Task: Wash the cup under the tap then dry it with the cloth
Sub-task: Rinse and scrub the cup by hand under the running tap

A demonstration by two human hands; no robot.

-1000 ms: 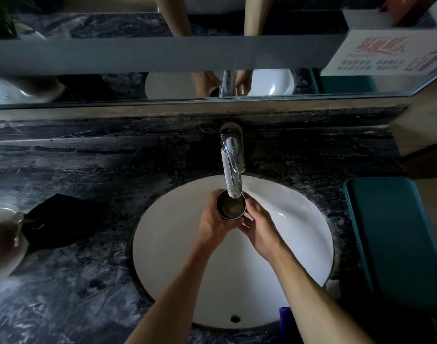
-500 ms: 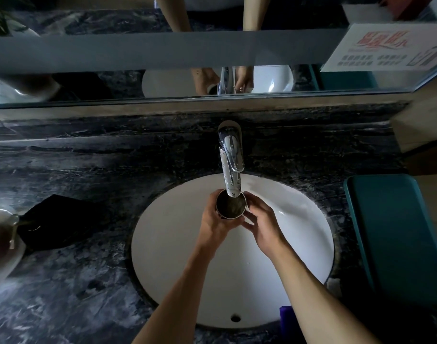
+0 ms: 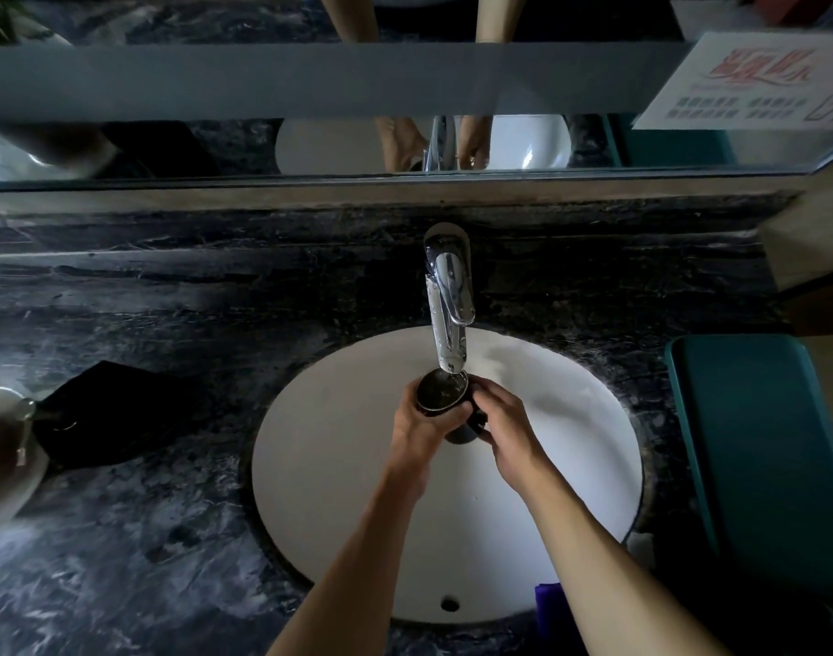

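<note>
Cup [image 3: 440,395] under tap [image 3: 447,310]; cloth [image 3: 107,414] on surface [image 3: 144,537].

The cup is a small dark vessel with a round open mouth facing up and tilted slightly toward the camera, held above the white basin [image 3: 338,466] directly beneath the spout of the chrome tap, its rim just below the outlet. Water is visible inside the mouth. A handle projects from its right side. The tap is a chrome single-lever unit mounted behind the basin, spout angled forward. The cloth is dark, crumpled, lying on the marbled surface well left of the basin.
</note>
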